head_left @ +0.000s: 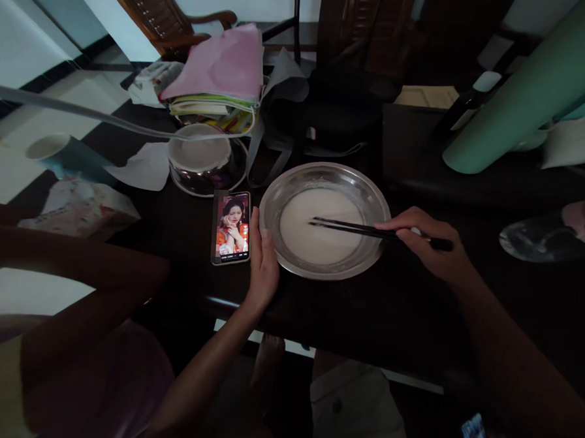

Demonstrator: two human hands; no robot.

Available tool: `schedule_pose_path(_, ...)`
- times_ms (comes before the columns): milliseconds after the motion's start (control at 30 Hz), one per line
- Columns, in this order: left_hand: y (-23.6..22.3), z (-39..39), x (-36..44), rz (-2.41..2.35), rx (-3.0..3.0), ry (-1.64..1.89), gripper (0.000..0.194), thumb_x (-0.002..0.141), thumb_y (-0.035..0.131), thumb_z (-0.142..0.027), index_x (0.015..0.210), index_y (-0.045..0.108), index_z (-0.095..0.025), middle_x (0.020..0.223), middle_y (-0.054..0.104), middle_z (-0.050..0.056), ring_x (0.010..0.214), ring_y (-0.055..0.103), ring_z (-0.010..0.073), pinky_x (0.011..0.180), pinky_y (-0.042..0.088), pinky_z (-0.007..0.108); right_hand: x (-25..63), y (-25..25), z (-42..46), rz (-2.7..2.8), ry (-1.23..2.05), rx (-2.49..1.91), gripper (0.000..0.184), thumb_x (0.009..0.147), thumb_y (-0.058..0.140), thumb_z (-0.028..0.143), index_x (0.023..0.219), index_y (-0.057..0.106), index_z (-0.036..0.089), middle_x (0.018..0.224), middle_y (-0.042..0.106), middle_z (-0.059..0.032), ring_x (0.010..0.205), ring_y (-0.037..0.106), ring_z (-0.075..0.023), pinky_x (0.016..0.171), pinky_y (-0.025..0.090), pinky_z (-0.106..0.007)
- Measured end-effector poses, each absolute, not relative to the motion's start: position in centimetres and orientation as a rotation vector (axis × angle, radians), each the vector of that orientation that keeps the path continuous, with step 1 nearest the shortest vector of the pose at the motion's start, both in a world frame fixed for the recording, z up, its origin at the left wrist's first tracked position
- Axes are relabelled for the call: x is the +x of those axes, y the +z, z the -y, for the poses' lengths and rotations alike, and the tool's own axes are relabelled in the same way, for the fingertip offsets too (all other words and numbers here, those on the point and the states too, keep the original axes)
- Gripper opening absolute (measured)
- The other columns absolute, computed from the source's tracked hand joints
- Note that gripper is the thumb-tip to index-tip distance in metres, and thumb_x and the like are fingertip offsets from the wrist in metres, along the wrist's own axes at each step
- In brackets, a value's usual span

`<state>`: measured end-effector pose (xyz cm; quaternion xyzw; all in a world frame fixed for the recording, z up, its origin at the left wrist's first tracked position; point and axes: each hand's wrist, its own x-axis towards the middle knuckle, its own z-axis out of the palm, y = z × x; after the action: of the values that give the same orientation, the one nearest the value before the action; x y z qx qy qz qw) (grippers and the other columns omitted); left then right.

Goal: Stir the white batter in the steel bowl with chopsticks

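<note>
A round stainless-steel bowl (pixel 373 192) stands on the dark table, with a milky white batter-like liquid (pixel 315 243) in it. My left hand (pixel 265 266) grips the bowl at its left edge, the thumb on the rim and the fingers along the outside. Black chopsticks (pixel 355 229) are pinched in my right hand (pixel 426 239), over the bowl's right rim. Their tips reach the liquid near the middle of the bowl. Just left of my left hand lies a phone (pixel 232 229), its screen lit with a picture of a person.
An upturned metal bowl (pixel 201 168), a pink-topped pile of bags (pixel 222 65) and a blue-green cup (pixel 70 155) stand to the left. At right are a large green cylinder (pixel 519 93), a dark bottle (pixel 468 104) and a clear plastic bottle (pixel 531 238). Another person's arm (pixel 74 260) rests at left.
</note>
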<state>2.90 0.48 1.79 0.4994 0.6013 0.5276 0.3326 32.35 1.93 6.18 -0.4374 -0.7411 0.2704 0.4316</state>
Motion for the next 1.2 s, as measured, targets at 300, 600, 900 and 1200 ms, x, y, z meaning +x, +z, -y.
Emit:
schedule_pose_path(300,1.87,-0.48,2.92,-1.57,1.309,1.376,0.068,0.102,0.038,-0.064,0.159,0.038,-0.028,0.174,0.023,0.006,0.162,0.014,0.0204,0.132,0.009,0.041,32.39,6.05,-1.74,1.804,0.729,-1.089,0.019,0.099,0.06,0.033,0.098,0.079,0.031,0.089,0.078,-0.0013,0.084,0.07,-0.0199,0.073,0.054,-0.036)
schedule_pose_path(600,1.87,-0.4,2.94,-1.56,1.291,1.381,0.067,0.102,0.04,-0.062,0.159,0.038,-0.029,0.174,0.024,0.005,0.162,0.015,0.0212,0.132,0.011,0.04,32.45,6.04,-1.83,1.709,0.719,-1.077,0.021,0.1,0.058,0.033,0.096,0.079,0.03,0.084,0.078,-0.0007,0.081,0.07,-0.0199,0.076,0.053,-0.038)
schedule_pose_path(900,2.15,-0.33,2.96,-1.597,1.274,1.323,0.067,0.103,0.036,-0.062,0.161,0.036,-0.029,0.174,0.024,0.004,0.163,0.009,0.0238,0.132,0.013,0.045,32.52,6.09,-1.8,1.66,0.685,-1.084,0.023,0.101,0.057,0.033,0.096,0.079,0.034,0.083,0.077,-0.0002,0.081,0.07,-0.0211,0.076,0.053,-0.04)
schedule_pose_path(1200,2.17,-0.27,2.92,-1.597,1.288,1.32,0.065,0.104,0.035,-0.061,0.161,0.035,-0.031,0.174,0.024,0.002,0.162,0.01,0.0222,0.133,0.008,0.044,32.5,6.22,-1.81,1.679,0.653,-1.121,0.021,0.1,0.059,0.034,0.095,0.08,0.033,0.085,0.077,-0.001,0.081,0.069,-0.0216,0.075,0.053,-0.041)
